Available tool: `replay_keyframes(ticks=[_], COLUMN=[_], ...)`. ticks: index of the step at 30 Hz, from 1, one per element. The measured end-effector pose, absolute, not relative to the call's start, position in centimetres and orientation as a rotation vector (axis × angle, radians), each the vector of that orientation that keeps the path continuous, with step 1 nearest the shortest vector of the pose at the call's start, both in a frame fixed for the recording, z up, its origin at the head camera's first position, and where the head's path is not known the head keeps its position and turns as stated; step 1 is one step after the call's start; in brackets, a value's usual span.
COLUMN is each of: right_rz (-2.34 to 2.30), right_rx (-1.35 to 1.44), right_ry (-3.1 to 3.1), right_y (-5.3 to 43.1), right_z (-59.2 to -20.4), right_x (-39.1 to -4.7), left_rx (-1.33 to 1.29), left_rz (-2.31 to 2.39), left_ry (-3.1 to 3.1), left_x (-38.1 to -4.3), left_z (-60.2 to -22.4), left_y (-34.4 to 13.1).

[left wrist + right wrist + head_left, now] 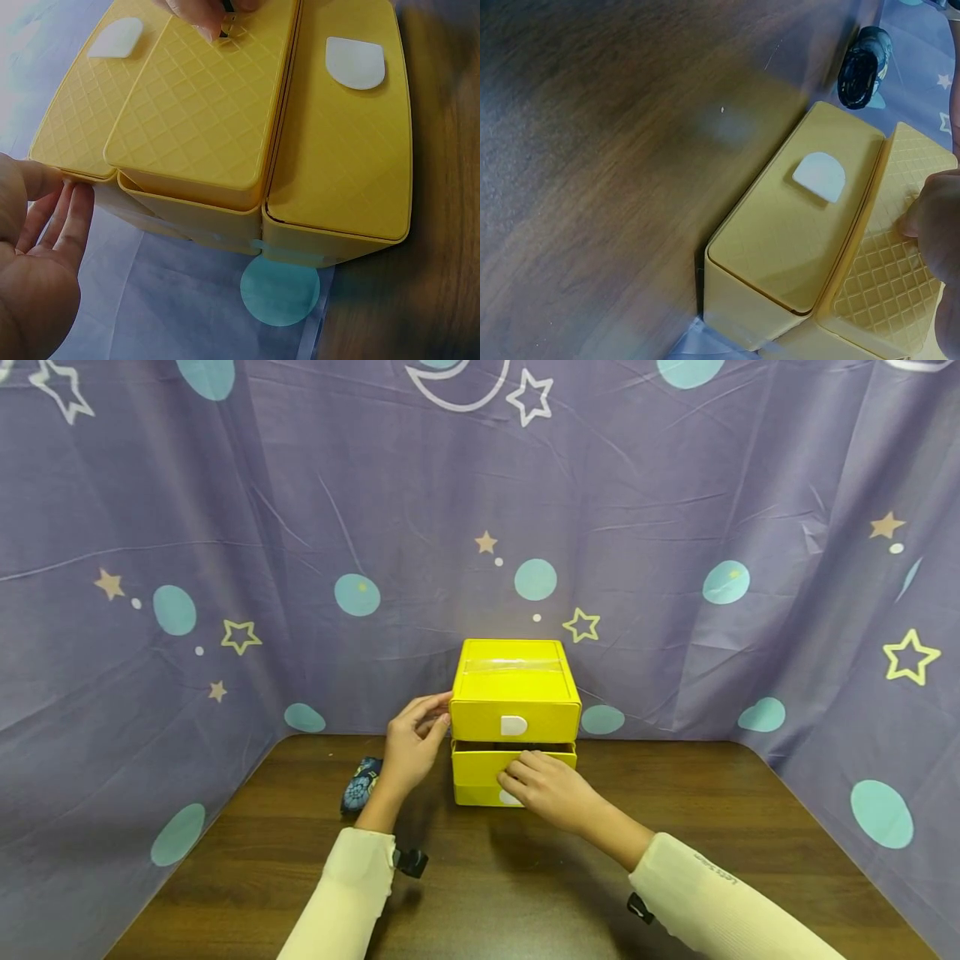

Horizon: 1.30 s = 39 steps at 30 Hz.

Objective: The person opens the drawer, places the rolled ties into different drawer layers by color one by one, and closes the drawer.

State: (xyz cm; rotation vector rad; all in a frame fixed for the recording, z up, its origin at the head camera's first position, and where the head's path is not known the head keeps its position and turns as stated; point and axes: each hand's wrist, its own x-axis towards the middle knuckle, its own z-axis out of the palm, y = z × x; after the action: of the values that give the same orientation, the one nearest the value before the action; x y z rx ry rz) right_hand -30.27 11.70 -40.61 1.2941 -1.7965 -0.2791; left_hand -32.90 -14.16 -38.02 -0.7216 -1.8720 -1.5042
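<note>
- The yellow drawer unit (480, 720), near the tabletop's far edge, looks like plastic, with a soft, low sheen.
- The jutting drawer front (202, 105) has a raised diamond lattice, rough against its smooth rim.
- The white tabs (513, 725) look like smooth plastic, fairly matt.
- Clear tape (513, 665) across the unit's top is glossy and wrinkled.
- The tabletop (712, 810) is brown wood grain, smooth, with a dull shine.
- The dark patterned pouch (362, 787), towards the tabletop's far left corner, looks like cloth.
- The backdrop (637, 510) behind the far edge is thin, creased cloth with a faint sheen.
- The cream sleeves (727, 893) are matt, finely ribbed cloth.
</note>
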Motion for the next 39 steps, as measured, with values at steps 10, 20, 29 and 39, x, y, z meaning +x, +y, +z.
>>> replay_keyframes(ticks=[10,20,29,39], right_rz=[-0.285,-0.262,-0.259,-0.261], right_rx=[1.277,1.284,1.275,1.271], right_ry=[-1.842,-1.829,-1.862,-1.878], right_y=[11.68,11.46,11.46,11.45], right_z=[-40.61,-40.38,-40.47,-40.67], right_x=[-30.53,-30.84,-30.87,-31.07], left_rx=[-0.736,-0.74,-0.738,-0.708], left_rz=[-1.512,-1.509,-1.515,-1.508], left_ry=[-1.861,-1.844,-1.849,-1.853], left_x=[-32.99,-33.14,-32.98,-32.69], left_z=[-38.02,-38.04,-38.07,-37.86], left_y=[-14.16,-14.22,-14.18,-13.81])
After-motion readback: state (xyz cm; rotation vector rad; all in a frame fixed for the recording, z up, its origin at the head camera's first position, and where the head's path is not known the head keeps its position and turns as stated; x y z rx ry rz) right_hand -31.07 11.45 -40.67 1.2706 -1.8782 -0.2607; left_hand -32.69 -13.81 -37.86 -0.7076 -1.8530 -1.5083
